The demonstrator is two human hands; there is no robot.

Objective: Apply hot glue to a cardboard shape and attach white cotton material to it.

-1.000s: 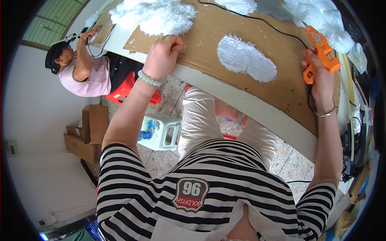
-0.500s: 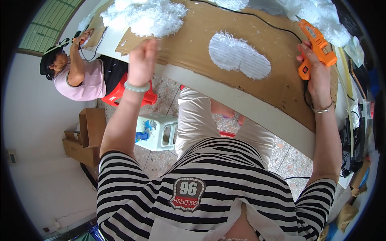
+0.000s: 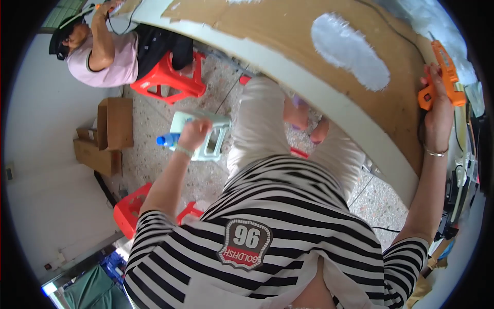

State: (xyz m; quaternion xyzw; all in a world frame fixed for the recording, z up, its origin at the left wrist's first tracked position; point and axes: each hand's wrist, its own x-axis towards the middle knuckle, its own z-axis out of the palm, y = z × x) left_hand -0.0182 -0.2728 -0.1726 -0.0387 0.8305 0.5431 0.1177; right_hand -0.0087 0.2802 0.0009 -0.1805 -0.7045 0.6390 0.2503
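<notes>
My right hand (image 3: 438, 110) is closed around an orange glue gun (image 3: 446, 69) at the right end of the table, its nozzle pointing up toward the far side. To the left of it, on brown cardboard (image 3: 288, 38), lies a white shoe-sole-shaped piece (image 3: 351, 51) with frayed edges. My left hand (image 3: 194, 136) hangs low, off the table, in front of a pale green stool (image 3: 218, 123). Its fingers look curled in, slightly blurred; whether anything is in them is hidden. Beside that hand a blue-capped bottle (image 3: 168, 139) shows at the stool.
The white table edge (image 3: 329, 103) runs diagonally above my knees. White fluffy fibre (image 3: 432, 20) is heaped at the far right. On the left a person (image 3: 105, 56) sits on a red stool (image 3: 172, 77). Cardboard boxes (image 3: 114, 123) and another red stool (image 3: 131, 208) stand on the floor.
My left hand has dropped from above the table edge down to the pale green stool. The view has shifted, so the table sits higher and farther right. The glue gun stays in my right hand.
</notes>
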